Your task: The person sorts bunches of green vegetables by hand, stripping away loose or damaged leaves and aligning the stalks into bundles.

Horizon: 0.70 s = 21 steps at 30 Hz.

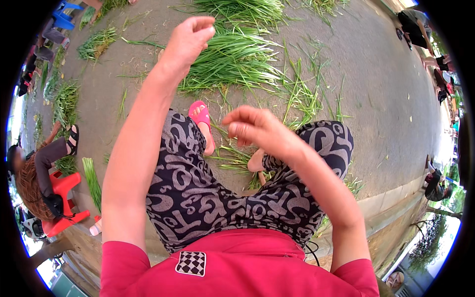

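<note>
My left hand is over the left side of a spread heap of long green chive-like stalks; many of their pale ends point right. Its fingers are bent and a gap shows between thumb and forefinger, with nothing seen between them. Held in the air between my knees, my right hand has loosely curved fingers and no visible object in it. Below it, loose stalks lie scattered on the pavement around my feet. One foot wears a pink sandal. Another bundle of stalks lies beyond the heap.
Leafy trimmings litter the grey pavement right of the heap. On the left, a person sits on a red plastic stool, near a small bundle of stalks. A blue stool and more people appear at the edges.
</note>
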{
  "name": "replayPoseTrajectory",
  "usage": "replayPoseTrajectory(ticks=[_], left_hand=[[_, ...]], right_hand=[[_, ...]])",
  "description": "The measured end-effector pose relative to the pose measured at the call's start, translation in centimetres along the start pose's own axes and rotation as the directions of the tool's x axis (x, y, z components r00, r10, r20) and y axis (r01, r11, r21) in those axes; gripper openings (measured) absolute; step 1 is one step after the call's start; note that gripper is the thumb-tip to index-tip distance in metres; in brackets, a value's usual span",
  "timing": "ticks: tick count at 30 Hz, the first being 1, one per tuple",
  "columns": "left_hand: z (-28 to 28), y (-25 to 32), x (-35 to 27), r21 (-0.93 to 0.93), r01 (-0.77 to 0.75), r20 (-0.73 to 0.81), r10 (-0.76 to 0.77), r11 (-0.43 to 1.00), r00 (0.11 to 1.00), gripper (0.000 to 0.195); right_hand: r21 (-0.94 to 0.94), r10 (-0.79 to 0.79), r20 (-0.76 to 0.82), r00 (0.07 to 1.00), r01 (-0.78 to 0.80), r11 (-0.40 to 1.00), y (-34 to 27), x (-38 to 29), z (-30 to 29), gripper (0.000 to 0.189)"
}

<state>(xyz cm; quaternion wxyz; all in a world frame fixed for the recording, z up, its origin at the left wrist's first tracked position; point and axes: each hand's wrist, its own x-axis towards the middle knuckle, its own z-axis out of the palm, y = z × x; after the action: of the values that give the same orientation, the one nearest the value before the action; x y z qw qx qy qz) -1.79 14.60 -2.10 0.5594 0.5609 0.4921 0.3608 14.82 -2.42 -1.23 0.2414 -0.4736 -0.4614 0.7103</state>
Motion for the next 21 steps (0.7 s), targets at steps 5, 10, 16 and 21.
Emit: replayPoseTrajectory(ticks=[5,10,16,21], left_hand=[[0.2,0.4,0.5,-0.576,0.164,0.045,-0.17,0.801,0.984,0.03],[0.2,0.3,1.6,-0.715,0.192,0.07,-0.205,0.672,0.976,0.029],[-1.0,-0.3,2.6,-0.749,0.2,0.127,-0.16,0.631,0.979,0.029],[-1.4,-0.1,2.0,-0.742,0.222,0.146,-0.171,0.633,0.974,0.03]], right_hand=[[-0.259,0.007,-0.162,0.987,-0.049,0.965,3.9,7.5,-9.2,0.027],[-0.698,0.023,-0.371,0.928,-0.295,0.653,12.4,13.2,-17.8,0.025],[-0.762,-0.014,-0.49,0.872,-0.421,0.491,20.2,16.1,-21.3,0.023],[-0.743,0.127,-0.497,0.858,-0.497,0.449,24.5,17.4,-17.2,0.024]])
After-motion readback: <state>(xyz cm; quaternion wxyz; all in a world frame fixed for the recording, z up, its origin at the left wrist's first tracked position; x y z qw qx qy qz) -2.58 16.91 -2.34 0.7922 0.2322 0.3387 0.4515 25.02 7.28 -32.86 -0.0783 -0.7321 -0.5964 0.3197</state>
